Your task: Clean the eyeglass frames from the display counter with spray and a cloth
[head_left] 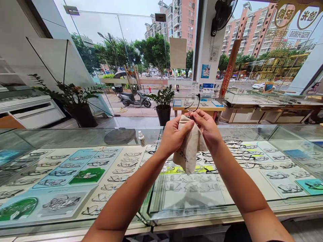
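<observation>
Both my hands are raised together above a glass display counter. My left hand (176, 132) is closed on a beige cleaning cloth (188, 154), which hangs down with some dark print near its lower edge. Fingers of my right hand (205, 126) pinch a pair of eyeglasses (199, 101) at the top of the cloth. One lens and a dark curved part of the frame stick up above my fingers. The rest of the glasses is hidden by the cloth and hands. A small white bottle (141, 138) stands on the counter, left of my left hand.
Rows of eyeglasses (130, 164) lie inside the glass display counter (186, 215), some on green trays (87, 175). Beyond it are potted plants (163, 114), a wooden display table (199, 109) and a glass door. A grey scooter (135, 98) is parked outside. A black fan (224, 15) hangs on a pillar.
</observation>
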{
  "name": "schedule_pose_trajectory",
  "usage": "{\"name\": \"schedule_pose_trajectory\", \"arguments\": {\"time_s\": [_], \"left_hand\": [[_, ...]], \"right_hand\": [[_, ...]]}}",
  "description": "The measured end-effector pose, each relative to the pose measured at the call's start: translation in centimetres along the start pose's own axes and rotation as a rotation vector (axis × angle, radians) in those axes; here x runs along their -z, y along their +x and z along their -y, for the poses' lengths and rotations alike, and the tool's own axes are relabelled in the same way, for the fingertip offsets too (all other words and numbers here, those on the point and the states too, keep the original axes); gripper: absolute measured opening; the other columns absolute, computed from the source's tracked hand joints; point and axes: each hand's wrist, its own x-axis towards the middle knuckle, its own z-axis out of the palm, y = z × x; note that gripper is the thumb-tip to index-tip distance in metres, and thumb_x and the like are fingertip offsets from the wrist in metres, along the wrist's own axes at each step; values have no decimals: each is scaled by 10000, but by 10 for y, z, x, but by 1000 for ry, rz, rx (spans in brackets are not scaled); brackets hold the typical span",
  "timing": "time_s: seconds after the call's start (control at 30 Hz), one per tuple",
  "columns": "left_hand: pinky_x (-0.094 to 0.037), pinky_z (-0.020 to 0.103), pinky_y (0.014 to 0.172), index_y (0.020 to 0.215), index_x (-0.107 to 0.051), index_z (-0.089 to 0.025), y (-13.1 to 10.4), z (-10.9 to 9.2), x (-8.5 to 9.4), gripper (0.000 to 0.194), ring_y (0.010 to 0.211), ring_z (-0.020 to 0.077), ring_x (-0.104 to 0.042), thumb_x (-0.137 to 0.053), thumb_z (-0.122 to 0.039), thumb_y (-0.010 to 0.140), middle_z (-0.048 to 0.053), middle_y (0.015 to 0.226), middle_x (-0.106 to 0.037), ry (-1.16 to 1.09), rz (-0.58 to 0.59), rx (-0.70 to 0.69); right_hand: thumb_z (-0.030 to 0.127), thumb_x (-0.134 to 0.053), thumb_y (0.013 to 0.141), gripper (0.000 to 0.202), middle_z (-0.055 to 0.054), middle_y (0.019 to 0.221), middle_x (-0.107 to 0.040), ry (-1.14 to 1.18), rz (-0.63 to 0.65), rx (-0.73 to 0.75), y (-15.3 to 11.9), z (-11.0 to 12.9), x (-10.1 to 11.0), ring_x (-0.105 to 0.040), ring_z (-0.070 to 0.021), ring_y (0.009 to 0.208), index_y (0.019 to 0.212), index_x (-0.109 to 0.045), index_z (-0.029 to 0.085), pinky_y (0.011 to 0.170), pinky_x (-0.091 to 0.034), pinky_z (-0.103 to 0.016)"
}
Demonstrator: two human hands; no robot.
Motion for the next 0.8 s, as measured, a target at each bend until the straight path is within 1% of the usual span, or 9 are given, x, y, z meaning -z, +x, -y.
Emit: {"name": "schedule_pose_trajectory", "arguments": {"time_s": [0.07,0.2,0.27,0.33,0.5,0.57,0.67,0.73,0.8], "left_hand": [[-534,288,822,1191,-757,-174,0,0,0,541,976,233,-693,-764,-621,886,84,1108,-775,-9,-7,-2],[-505,260,763,973,-732,-173,1,2,1,445,846,181,-636,-748,-614,909,38,932,-735,-59,-2,-5],[-478,247,708,885,-698,-170,2,3,2,470,758,149,-584,-733,-638,915,17,844,-693,-69,4,1],[-476,250,697,850,-685,-170,3,2,3,508,730,144,-563,-718,-674,910,12,808,-672,-71,21,11],[-511,302,842,846,-722,-166,9,-2,11,530,834,188,-611,-708,-692,907,45,853,-707,-62,139,2],[-501,304,840,855,-728,-158,11,-3,15,516,835,191,-604,-721,-671,909,52,849,-703,-84,217,20],[-494,283,810,933,-745,-152,12,-3,21,456,828,177,-596,-776,-605,899,51,863,-695,-152,323,47],[-496,270,805,1010,-758,-151,13,-2,21,421,829,165,-600,-827,-544,877,51,905,-701,-181,358,50],[-499,260,801,1059,-763,-149,13,1,19,424,831,158,-607,-878,-493,839,53,946,-708,-197,347,34]], "right_hand": [[520,-982,687,403,-13,975,-817,-6,4,0,0,0,1,-738,-181,861,824,-717,249,839,-645,-329],[518,-985,685,402,-8,940,-813,-1,21,-4,1,-1,2,-737,-170,839,821,-723,245,843,-641,-313],[499,-991,683,385,-3,936,-812,15,23,2,1,-1,3,-735,-162,846,811,-733,242,830,-635,-289],[477,-987,696,354,0,944,-812,29,23,5,2,-1,4,-732,-155,858,806,-745,243,824,-628,-270],[489,-947,744,321,-10,945,-798,-14,39,20,3,2,6,-721,-167,880,811,-754,242,901,-617,-304],[510,-937,750,334,-17,940,-793,-32,38,13,4,2,7,-715,-173,864,820,-756,238,882,-616,-314],[526,-936,747,351,-16,933,-786,-26,31,-1,6,2,8,-705,-169,833,832,-757,236,838,-613,-307],[522,-952,725,366,-12,932,-783,-7,23,-8,7,1,9,-699,-160,817,829,-753,233,815,-608,-294],[501,-970,705,372,-9,932,-783,13,14,-17,7,1,9,-693,-150,805,817,-745,228,795,-600,-278]]}}
